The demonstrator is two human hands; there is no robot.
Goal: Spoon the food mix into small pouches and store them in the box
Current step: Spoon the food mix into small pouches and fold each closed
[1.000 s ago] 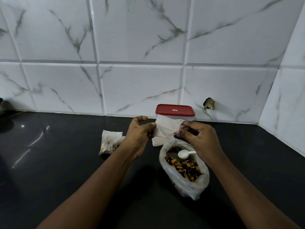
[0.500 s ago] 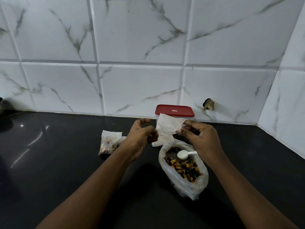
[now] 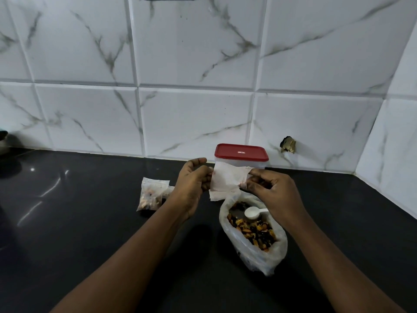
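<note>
I hold a small empty white pouch [image 3: 226, 179] above the counter, between both hands. My left hand [image 3: 194, 179] pinches its left edge and my right hand [image 3: 274, 188] pinches its right top corner. Below it lies an open plastic bag of dark and orange food mix [image 3: 255, 231], with a white spoon [image 3: 253, 211] resting in it. Two filled pouches [image 3: 151, 195] lie on the counter left of my left hand. The clear box with a red lid [image 3: 241, 152] stands shut against the wall, behind the pouch.
The black glossy counter [image 3: 79, 222] runs to a white marble-tiled wall [image 3: 191, 109], with a side wall at the right. A hole in the tile [image 3: 287, 144] sits right of the box. A dark object [image 3: 3, 141] shows at the far left edge.
My left hand let go of the pouch for a moment and has come back to pinch its left edge. The pouch now hangs flatter and wider between my hands.
</note>
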